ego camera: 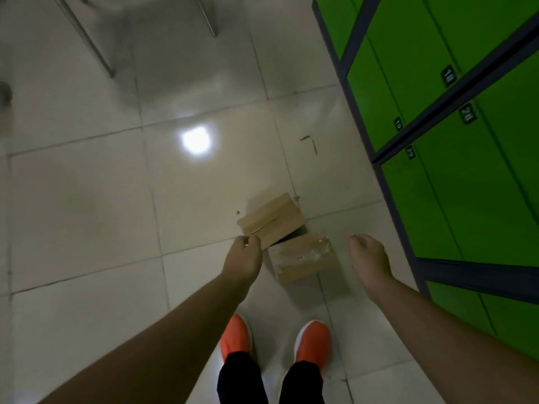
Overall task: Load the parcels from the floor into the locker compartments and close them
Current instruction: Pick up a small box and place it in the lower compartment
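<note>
Parcels (pixel 272 221) on floor (pixel 87 199), shut lockers (pixel 466 185) rt, metal legs (pixel 96 45) beyond

Two brown cardboard parcels lie flat on the floor (pixel 116 199), just beside each other. The far parcel (pixel 274 217) sits turned at an angle, a seam running along its top. The near parcel (pixel 304 259) has glossy clear tape across its top. To the right stand the lockers (pixel 466 185), with green doors, all shut, in a dark frame, with small number tags.
</note>
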`<move>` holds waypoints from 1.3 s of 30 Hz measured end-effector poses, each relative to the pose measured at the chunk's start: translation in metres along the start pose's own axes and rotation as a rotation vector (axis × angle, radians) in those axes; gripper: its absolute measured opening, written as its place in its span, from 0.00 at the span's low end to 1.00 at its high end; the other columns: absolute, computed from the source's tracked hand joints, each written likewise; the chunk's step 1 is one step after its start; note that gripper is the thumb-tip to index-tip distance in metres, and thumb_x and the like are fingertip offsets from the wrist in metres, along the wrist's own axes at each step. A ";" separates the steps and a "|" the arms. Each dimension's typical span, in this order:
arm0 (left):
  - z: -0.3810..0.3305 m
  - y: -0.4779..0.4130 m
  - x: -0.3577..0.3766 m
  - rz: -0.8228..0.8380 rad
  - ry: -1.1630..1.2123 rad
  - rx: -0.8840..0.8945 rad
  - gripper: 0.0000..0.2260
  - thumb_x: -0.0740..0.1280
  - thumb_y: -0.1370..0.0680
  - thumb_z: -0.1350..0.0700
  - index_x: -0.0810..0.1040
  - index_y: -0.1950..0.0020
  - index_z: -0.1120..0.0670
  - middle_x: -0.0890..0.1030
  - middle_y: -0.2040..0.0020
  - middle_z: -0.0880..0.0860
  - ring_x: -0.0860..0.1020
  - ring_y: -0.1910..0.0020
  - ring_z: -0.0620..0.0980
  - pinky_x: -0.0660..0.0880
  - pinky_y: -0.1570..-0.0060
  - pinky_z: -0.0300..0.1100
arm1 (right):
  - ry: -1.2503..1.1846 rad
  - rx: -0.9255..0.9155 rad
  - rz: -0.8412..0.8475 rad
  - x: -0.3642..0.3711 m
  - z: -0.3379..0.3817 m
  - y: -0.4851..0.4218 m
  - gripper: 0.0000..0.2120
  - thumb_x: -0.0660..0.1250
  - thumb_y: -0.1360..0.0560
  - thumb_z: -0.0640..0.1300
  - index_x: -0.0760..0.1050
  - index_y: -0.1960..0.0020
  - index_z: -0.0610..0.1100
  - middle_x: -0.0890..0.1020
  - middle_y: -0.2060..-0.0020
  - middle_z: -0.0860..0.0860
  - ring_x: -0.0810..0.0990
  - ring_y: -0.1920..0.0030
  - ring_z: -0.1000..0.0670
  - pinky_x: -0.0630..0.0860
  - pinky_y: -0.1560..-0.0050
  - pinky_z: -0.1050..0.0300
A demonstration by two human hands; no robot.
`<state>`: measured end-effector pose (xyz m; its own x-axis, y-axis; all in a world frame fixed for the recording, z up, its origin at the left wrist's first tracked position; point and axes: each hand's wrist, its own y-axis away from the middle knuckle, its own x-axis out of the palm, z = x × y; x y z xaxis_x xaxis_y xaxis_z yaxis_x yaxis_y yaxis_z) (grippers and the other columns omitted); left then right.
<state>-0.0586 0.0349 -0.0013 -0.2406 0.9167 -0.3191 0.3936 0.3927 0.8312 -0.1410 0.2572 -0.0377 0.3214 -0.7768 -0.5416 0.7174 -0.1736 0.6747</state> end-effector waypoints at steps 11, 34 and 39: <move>0.110 -0.157 0.093 0.026 -0.145 -0.119 0.26 0.48 0.12 0.42 0.65 0.21 0.57 0.71 0.23 0.58 0.71 0.28 0.58 0.69 0.36 0.49 | 0.277 0.014 0.039 0.100 -0.109 -0.148 0.25 0.56 0.15 0.50 0.63 0.22 0.40 0.66 0.25 0.39 0.74 0.34 0.36 0.71 0.44 0.50; 0.109 -0.148 0.125 0.122 0.294 -0.145 0.18 0.50 0.13 0.39 0.75 0.41 0.47 0.80 0.42 0.52 0.78 0.47 0.50 0.74 0.42 0.49 | 0.091 0.024 0.071 0.071 -0.084 -0.159 0.22 0.55 0.18 0.63 0.70 0.44 0.44 0.79 0.47 0.42 0.80 0.46 0.40 0.78 0.40 0.43; 0.062 -0.087 0.094 0.070 0.288 -0.127 0.22 0.51 0.14 0.38 0.76 0.33 0.49 0.81 0.41 0.53 0.79 0.42 0.54 0.74 0.33 0.55 | 0.122 -0.032 0.074 0.024 -0.032 -0.109 0.26 0.56 0.21 0.69 0.69 0.43 0.46 0.78 0.45 0.42 0.79 0.47 0.41 0.79 0.45 0.47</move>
<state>-0.0607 0.0918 -0.1314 -0.4656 0.8751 -0.1319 0.3085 0.3001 0.9026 -0.1922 0.2771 -0.1403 0.4455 -0.7073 -0.5489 0.7077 -0.0974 0.6998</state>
